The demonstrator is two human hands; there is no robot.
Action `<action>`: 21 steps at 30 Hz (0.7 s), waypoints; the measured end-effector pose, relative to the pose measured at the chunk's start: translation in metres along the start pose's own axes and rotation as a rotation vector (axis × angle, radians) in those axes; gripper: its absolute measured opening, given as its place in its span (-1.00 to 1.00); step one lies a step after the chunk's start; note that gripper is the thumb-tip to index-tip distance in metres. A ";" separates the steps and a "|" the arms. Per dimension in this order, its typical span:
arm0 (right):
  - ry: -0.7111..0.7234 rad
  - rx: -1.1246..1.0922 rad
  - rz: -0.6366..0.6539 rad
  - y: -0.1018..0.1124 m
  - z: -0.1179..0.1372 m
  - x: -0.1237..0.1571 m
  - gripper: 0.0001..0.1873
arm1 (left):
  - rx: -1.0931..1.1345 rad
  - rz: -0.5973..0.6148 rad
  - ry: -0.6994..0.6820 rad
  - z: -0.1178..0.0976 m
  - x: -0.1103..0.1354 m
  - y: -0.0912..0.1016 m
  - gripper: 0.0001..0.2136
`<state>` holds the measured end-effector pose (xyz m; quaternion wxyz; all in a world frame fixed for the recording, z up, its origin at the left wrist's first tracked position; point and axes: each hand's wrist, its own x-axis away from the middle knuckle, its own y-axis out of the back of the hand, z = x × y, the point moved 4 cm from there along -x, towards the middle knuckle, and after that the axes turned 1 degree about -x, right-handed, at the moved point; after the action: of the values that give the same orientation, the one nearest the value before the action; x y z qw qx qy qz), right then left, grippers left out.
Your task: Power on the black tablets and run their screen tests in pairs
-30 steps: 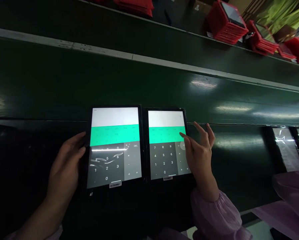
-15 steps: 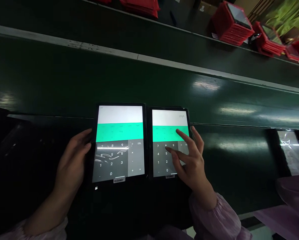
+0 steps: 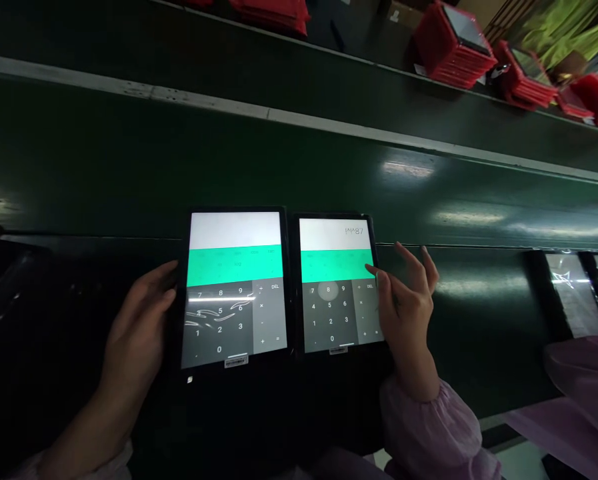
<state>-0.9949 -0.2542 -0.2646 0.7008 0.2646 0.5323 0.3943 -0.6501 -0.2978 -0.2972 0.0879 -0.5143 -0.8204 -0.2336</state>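
Two black tablets lie side by side in front of me, both showing a calculator screen with a white top, a green band and a grey keypad. My left hand [image 3: 141, 327] grips the left edge of the left tablet [image 3: 233, 287]. My right hand [image 3: 403, 303] hovers at the right edge of the right tablet [image 3: 336, 283], fingers spread, fingertips near its DEL key. Digits show in the right tablet's display. The 8 key there is highlighted.
A dark green conveyor belt [image 3: 299, 173] runs across behind the tablets, with a grey rail [image 3: 279, 117] beyond it. Stacks of red cases [image 3: 451, 43] sit at the far right top. More tablets [image 3: 576, 293] lie to the right, near a pink sleeve [image 3: 583, 373].
My right hand pressed keys on the right tablet's keypad, then drew back to its right edge. Digits appeared in that display. My left hand stayed on the left tablet.
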 end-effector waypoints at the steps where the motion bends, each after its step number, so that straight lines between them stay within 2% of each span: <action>1: -0.014 0.003 -0.002 -0.001 -0.005 0.000 -0.58 | 0.005 -0.001 0.001 0.000 0.000 0.000 -0.60; 5: -0.033 0.029 0.018 -0.009 -0.008 0.002 -0.55 | -0.030 -0.008 -0.029 0.001 -0.001 0.000 -0.60; 10: 0.044 0.007 0.094 -0.015 0.004 0.004 -0.60 | -0.060 -0.033 -0.001 0.001 0.000 0.001 -0.58; 12: 0.042 0.008 0.083 -0.014 0.003 0.003 -0.60 | -0.080 -0.043 0.005 0.000 0.001 0.002 -0.57; 16: 0.002 0.018 0.032 -0.012 -0.002 0.002 -0.57 | -0.120 0.007 -0.069 -0.001 0.001 0.000 -0.55; 21: 0.106 -0.022 0.055 -0.010 0.014 -0.007 -0.61 | -0.061 0.011 -0.070 0.008 -0.002 -0.004 -0.49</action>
<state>-0.9802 -0.2649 -0.2643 0.6634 0.2504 0.5567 0.4327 -0.6520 -0.2973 -0.3062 0.0445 -0.5290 -0.8128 -0.2397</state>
